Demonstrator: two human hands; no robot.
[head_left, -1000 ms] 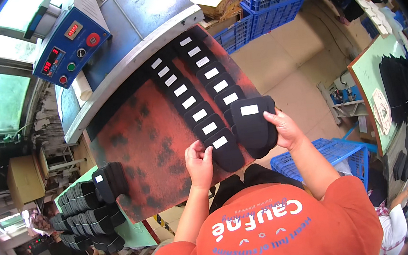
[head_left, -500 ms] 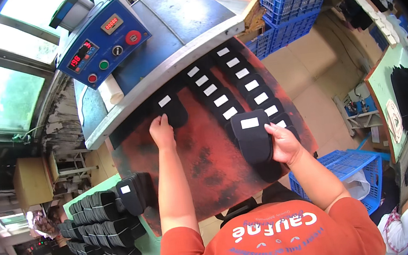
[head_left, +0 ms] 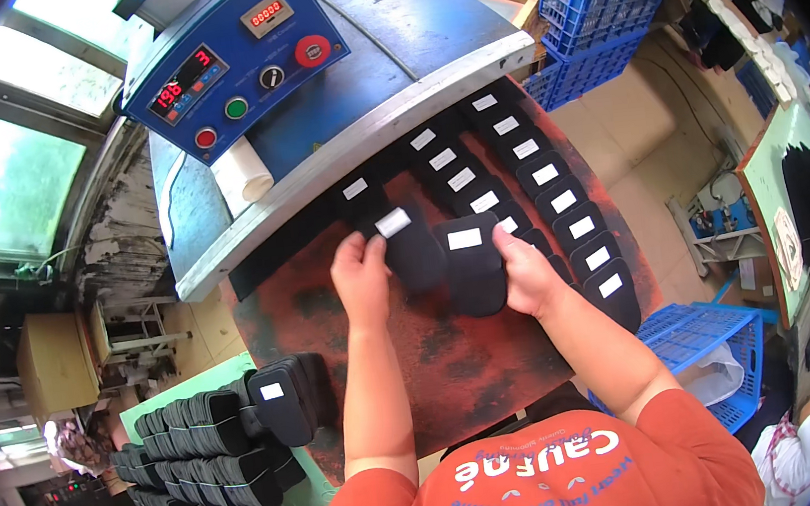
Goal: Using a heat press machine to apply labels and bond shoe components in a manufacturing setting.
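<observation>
Between thumb and fingers, my left hand (head_left: 362, 276) pinches a single black fabric pad (head_left: 415, 257) with rounded corners and a white label near its top. My right hand (head_left: 530, 274) grips what looks like a small stack of matching black pads (head_left: 476, 280) by its right edge, a white label on the top one. Both are held over a red board with dark stains (head_left: 337, 361). On that board, labelled pads (head_left: 564, 201) lie overlapping in columns at the right, and one more labelled pad (head_left: 355, 194) lies just beyond my left hand.
A heat press with a blue control box (head_left: 234, 68) stands over the board's far side, its metal edge (head_left: 355, 164) close to my hands. Bundled black pads (head_left: 190, 427) sit on a green table at left. Blue crates (head_left: 589, 22) stand far right, another crate (head_left: 706, 349) near right.
My left hand has come right and nearer, now with a pad in it. My right hand has moved left with its stack, uncovering the near end of the right column. The view has shifted slightly.
</observation>
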